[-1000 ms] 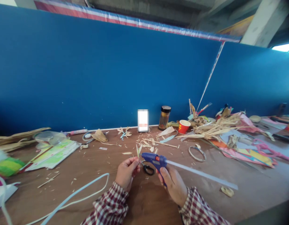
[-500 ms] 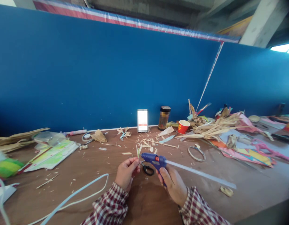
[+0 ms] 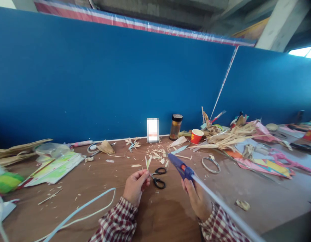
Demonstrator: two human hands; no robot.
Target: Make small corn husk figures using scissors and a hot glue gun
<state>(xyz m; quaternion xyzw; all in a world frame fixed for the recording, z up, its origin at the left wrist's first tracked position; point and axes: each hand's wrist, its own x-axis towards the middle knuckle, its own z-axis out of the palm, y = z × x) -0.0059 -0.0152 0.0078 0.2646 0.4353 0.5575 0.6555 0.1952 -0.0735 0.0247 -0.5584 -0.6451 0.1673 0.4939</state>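
Head view: gluing seems the step.
Left fingers (image 3: 144, 175) pinch a strip (image 3: 147, 162); right fingers (image 3: 192, 191) clamp a glue gun (image 3: 181, 166); next likely needs steadiness.

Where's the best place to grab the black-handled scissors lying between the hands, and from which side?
Probably the black handle loops, coming from the right: the scissors lie flat, loops spread and exposed on that side, while the metal end points toward the left hand, which hides the blades. The right hand holds a glue gun, so it would need freeing first.
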